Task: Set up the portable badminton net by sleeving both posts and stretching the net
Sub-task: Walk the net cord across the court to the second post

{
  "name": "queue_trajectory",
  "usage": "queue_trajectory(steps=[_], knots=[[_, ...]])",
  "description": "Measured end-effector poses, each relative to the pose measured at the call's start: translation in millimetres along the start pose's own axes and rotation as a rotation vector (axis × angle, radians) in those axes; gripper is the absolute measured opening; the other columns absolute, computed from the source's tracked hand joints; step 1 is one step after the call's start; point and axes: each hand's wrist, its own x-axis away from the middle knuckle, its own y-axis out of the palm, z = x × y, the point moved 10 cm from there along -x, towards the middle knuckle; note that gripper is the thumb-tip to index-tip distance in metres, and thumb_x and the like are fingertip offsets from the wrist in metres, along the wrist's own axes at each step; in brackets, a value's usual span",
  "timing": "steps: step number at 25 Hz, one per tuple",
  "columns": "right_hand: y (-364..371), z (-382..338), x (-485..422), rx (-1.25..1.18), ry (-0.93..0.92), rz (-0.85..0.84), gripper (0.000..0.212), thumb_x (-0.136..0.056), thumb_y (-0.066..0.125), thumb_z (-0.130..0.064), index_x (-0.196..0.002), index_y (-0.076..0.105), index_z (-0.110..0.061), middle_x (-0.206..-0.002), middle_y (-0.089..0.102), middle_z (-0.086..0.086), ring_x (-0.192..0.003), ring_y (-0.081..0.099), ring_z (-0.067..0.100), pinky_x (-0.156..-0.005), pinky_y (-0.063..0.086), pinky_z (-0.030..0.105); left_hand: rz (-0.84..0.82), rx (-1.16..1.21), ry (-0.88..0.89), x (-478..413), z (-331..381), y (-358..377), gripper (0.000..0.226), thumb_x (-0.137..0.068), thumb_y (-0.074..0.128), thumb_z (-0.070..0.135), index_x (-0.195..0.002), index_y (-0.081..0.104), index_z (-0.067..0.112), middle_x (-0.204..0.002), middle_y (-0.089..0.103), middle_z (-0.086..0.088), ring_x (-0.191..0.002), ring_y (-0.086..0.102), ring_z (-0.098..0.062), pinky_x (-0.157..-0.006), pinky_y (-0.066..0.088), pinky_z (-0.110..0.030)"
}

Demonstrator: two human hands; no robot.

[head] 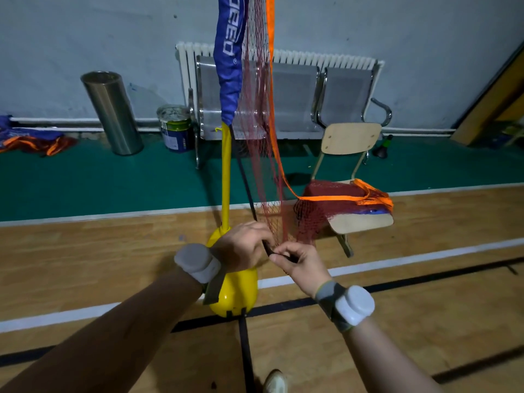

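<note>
Head camera view, looking down at a wooden court floor (113,251) with white and black lines, a green floor strip (85,188) beyond it, and a grey wall (85,29).

At far left a blue and orange fabric bundle (31,140) lies by the wall. Next come a steel bin (113,112) and a paint bucket (175,129), then a metal bench (295,97) in front of a white radiator (326,59).

In the middle stands the yellow post (226,174) on its yellow base (235,293), with the net's blue sleeve (229,66) covering its upper part. The red net (255,109) and its orange band (270,38) hang just beside the post. The rest of the net is heaped on a wooden chair (351,137) to the right.

Low beside the post, the left hand (241,245) curls its fingers round a black strap (246,188) at the net's edge. The right hand (300,262), touching it, pinches the same strap between thumb and forefinger.
</note>
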Motion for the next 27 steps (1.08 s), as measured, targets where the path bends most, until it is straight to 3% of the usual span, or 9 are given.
queue_trajectory(steps=[3, 6, 8, 13, 17, 22, 27], knots=[[4, 3, 6, 0.070, 0.007, 0.023, 0.008, -0.082, 0.066, -0.007, -0.081, 0.067, 0.001, -0.065, 0.046, -0.008, -0.060, 0.042, 0.000, -0.060, 0.034, 0.016, 0.006, -0.023, -0.034, 13, -9, -3, 0.026, -0.081, 0.049, 0.007, -0.103, 0.063, 0.012, -0.109, 0.058, -0.006, -0.109, 0.048, -0.020, -0.096, 0.036, -0.030], [3, 7, 9, 0.122, 0.038, 0.071, 0.009, -0.081, 0.068, -0.008, -0.079, 0.066, 0.000, -0.071, 0.045, -0.008, -0.069, 0.044, 0.007, -0.067, 0.034, 0.020, 0.040, -0.022, -0.032, 26, -12, -10, 0.019, -0.084, 0.050, 0.012, -0.097, 0.064, 0.010, -0.101, 0.058, -0.007, -0.103, 0.050, -0.022, -0.092, 0.040, -0.033], [9, 4, 11, 0.115, 0.050, 0.068, 0.008, -0.081, 0.069, -0.010, -0.075, 0.064, -0.009, -0.072, 0.045, -0.007, -0.071, 0.044, 0.010, -0.066, 0.034, 0.020, 0.045, -0.026, -0.037, 34, -16, -14, 0.019, -0.086, 0.049, 0.014, -0.096, 0.064, 0.009, -0.099, 0.058, -0.008, -0.100, 0.050, -0.022, -0.090, 0.041, -0.032], [24, -8, 13, 0.086, 0.038, 0.052, 0.030, -0.081, 0.068, -0.010, -0.062, 0.052, -0.027, -0.070, 0.045, -0.007, -0.068, 0.043, 0.004, -0.065, 0.035, 0.011, 0.063, -0.004, -0.072, 48, -32, -26, 0.019, -0.085, 0.050, 0.014, -0.094, 0.065, 0.008, -0.097, 0.058, -0.007, -0.098, 0.049, -0.020, -0.086, 0.039, -0.029], [34, -3, 17, 0.040, 0.095, 0.017, 0.018, -0.083, 0.067, -0.012, -0.069, 0.055, -0.015, -0.064, 0.046, -0.008, -0.061, 0.042, 0.002, -0.058, 0.036, 0.008, 0.069, 0.046, -0.147, 61, -55, -38, 0.036, -0.074, 0.041, 0.030, -0.089, 0.065, 0.007, -0.093, 0.058, -0.008, -0.091, 0.048, -0.017, -0.081, 0.039, -0.028], [35, -11, 25, 0.085, 0.080, 0.050, 0.011, -0.082, 0.067, -0.012, -0.074, 0.063, -0.004, -0.069, 0.043, -0.008, -0.067, 0.043, 0.003, -0.067, 0.036, 0.011, 0.097, 0.060, -0.156, 72, -70, -43, 0.037, -0.072, 0.040, 0.031, -0.087, 0.067, 0.011, -0.089, 0.058, -0.002, -0.084, 0.044, -0.010, -0.076, 0.035, -0.024], [29, -28, 38, 0.106, 0.054, 0.031, 0.018, -0.084, 0.065, -0.012, -0.068, 0.058, -0.014, -0.071, 0.045, -0.002, -0.068, 0.043, 0.006, -0.069, 0.036, 0.013, 0.110, 0.079, -0.166, 76, -71, -39, 0.035, -0.074, 0.042, 0.032, -0.088, 0.068, 0.014, -0.091, 0.058, -0.001, -0.085, 0.046, -0.010, -0.080, 0.042, -0.030]])
